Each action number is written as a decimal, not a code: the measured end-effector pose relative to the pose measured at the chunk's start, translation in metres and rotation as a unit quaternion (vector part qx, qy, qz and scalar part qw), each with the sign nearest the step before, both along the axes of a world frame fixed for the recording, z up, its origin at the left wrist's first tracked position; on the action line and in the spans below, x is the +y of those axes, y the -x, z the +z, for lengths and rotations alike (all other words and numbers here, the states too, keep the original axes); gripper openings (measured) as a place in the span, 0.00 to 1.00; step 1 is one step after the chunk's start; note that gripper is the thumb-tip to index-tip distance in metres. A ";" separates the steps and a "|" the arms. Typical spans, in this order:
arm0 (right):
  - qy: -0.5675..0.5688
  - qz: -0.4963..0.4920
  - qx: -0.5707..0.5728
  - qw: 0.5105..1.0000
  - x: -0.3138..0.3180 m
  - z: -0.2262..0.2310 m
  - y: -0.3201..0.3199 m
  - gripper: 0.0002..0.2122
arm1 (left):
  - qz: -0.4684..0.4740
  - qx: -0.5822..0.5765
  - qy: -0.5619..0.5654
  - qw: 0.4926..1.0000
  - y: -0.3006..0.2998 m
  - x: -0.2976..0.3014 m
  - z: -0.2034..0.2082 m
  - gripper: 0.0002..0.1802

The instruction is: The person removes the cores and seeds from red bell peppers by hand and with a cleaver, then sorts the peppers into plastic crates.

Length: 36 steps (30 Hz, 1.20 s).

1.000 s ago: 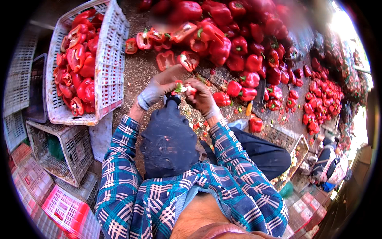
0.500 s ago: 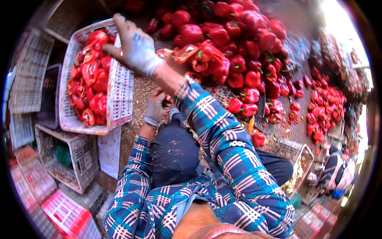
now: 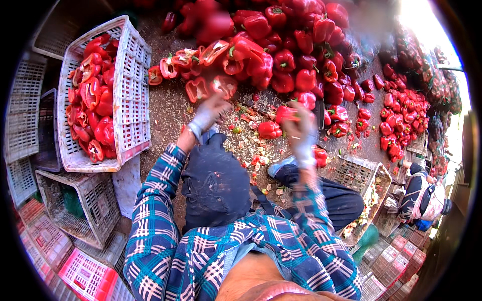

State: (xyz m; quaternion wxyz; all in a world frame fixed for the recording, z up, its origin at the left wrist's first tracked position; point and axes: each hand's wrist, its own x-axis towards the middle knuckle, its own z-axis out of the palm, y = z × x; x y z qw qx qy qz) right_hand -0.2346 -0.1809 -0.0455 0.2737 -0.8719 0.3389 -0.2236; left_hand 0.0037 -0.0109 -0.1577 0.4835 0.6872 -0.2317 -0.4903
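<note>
Right hand at a red pepper, left hand near the cut halves

On my head view, the right hand (image 3: 301, 125) is blurred, and its fingers overlap a red pepper (image 3: 284, 114) that lies at their left side. I cannot tell if this hand grasps the pepper or is only in front of it. To the left of the same hand, a little nearer to the wearer, I see a second whole pepper (image 3: 269, 130).

The left hand (image 3: 208, 114) is also blurred, with fingers partly bent; I cannot tell whether it holds something. Just beyond its fingers lies a cut pepper half (image 3: 223, 86). Between the two hands, seeds and scraps (image 3: 249, 143) are spread over the ground.

Beyond both hands I have the large pepper pile (image 3: 301, 45). Well to the left of the left hand stands a white crate (image 3: 133, 100), filled with cut red pieces (image 3: 94, 98).
</note>
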 end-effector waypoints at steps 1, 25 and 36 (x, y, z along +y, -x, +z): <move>0.066 -0.051 0.009 0.996 -0.023 0.014 0.037 0.21 | 0.013 -0.145 -0.020 0.989 -0.014 -0.002 -0.011 0.38; 0.035 0.183 0.076 0.979 -0.033 -0.017 -0.019 0.27 | -0.096 -0.058 0.020 0.993 -0.001 -0.065 -0.023 0.39; -0.193 0.233 0.130 0.944 -0.009 -0.052 -0.068 0.19 | -0.158 0.181 0.128 0.962 0.002 -0.045 -0.002 0.41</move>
